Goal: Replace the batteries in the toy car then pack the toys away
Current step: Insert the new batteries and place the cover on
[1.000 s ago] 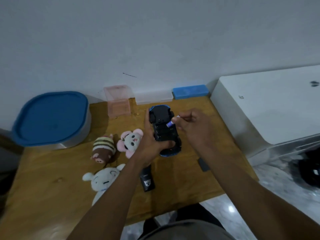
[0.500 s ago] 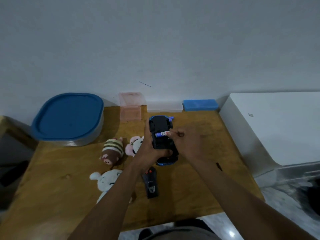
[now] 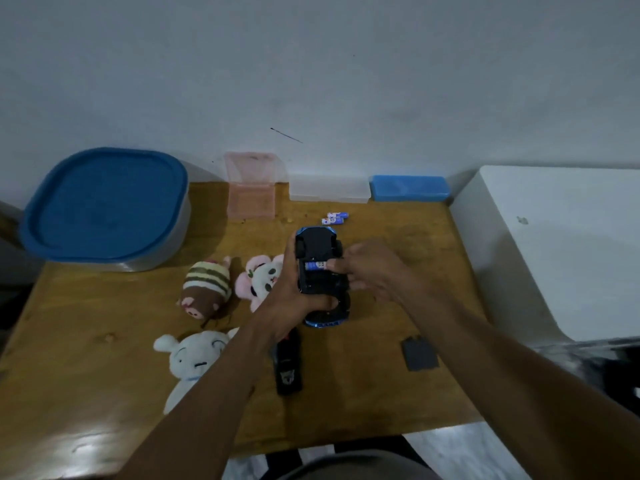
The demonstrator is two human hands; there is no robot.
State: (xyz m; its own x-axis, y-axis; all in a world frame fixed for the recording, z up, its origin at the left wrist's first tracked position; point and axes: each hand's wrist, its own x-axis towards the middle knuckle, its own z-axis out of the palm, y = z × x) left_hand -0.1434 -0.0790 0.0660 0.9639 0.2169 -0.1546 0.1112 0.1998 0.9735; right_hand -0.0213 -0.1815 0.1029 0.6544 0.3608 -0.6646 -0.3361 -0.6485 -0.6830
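Since a second ago the battery (image 3: 316, 265) has swung from a tilt in the fingertips to lying crosswise in the open bay of the toy car (image 3: 320, 287). The right hand (image 3: 374, 268) pinches its right end, fingers (image 3: 337, 263) bunched together. The left hand (image 3: 294, 299) grips the upturned car, fingers curled round its body, over the middle of the bench (image 3: 381, 393), beside a pink plush (image 3: 258, 282). Two more batteries (image 3: 335, 218) lie on the bench beyond its nose.
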